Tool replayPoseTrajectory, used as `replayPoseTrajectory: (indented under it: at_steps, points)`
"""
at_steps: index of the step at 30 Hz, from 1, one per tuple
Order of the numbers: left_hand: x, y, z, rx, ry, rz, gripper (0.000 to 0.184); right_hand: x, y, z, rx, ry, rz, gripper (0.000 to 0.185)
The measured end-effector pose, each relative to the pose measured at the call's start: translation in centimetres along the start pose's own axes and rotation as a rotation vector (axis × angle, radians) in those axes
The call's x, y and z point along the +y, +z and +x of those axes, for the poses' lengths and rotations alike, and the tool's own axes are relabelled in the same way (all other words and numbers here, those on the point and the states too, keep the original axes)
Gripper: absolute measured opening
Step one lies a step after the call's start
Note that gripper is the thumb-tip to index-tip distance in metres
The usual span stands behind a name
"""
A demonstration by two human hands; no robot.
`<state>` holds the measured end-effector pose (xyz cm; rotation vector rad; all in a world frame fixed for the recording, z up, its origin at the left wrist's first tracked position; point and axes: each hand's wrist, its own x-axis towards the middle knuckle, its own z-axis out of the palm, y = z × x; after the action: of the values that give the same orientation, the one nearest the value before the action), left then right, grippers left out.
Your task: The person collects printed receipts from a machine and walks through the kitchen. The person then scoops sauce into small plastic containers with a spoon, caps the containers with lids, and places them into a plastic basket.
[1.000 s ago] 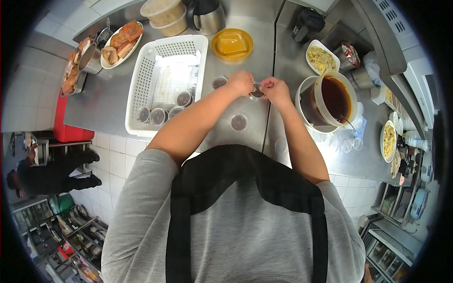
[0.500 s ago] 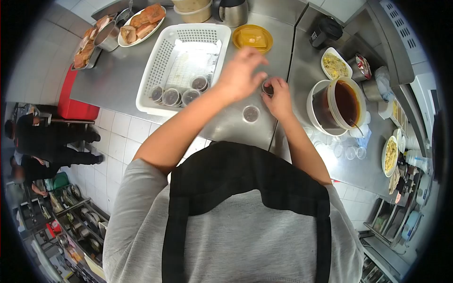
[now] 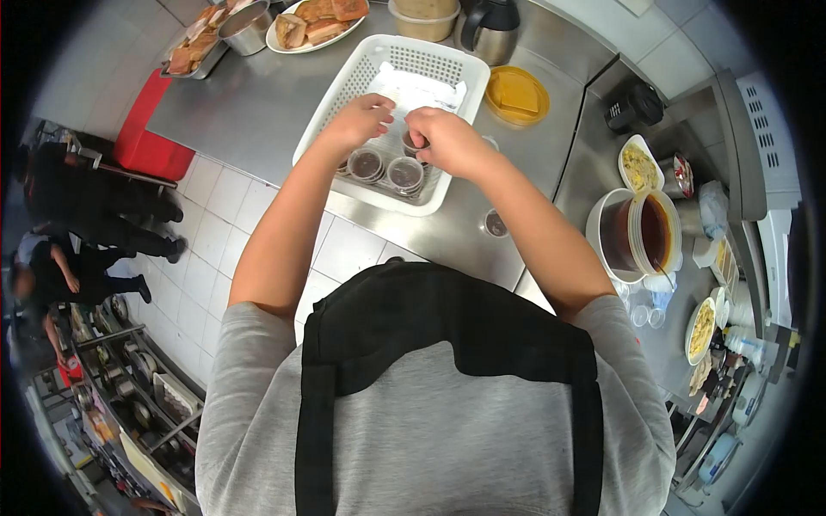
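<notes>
Right hand [image 3: 448, 143] on round cup [image 3: 410, 145] (plastic)

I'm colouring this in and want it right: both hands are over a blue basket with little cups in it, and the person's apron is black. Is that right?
Not quite: the basket is white, not blue, as the head view shows. Both the left hand and right hand are over it, little cups are in it, and the apron is black.

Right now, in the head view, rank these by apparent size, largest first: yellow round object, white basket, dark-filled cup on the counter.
1. White basket
2. Yellow round object
3. Dark-filled cup
</notes>
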<state>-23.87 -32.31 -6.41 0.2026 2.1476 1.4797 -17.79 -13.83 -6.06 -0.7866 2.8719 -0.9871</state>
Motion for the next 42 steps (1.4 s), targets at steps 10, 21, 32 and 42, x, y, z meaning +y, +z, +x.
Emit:
replayPoseTrajectory:
  at_steps: [10, 21, 32, 42]
  points:
    - [-0.2, 2.7, 2.3, -0.153, 0.177, 0.541, 0.021, -2.8, -1.4, -13.2, 0.123, 0.243, -0.129, 0.027]
    - [-0.5, 2.3, 2.7, -0.201, 0.131, 0.307, 0.011, 2.4, 0.0, -9.2, 0.536, 0.221, -0.191, 0.031]
    - [-0.5, 2.2, 1.4, -0.009, 0.395, 0.566, 0.014, 5.8, 1.9, -6.4, 0.391, 0.530, -0.167, 0.032]
    - [-2.4, -8.7, -3.1, 0.424, 0.470, 0.219, 0.021, -0.9, -4.9, 3.0, 0.281, 0.146, -0.076, 0.044]
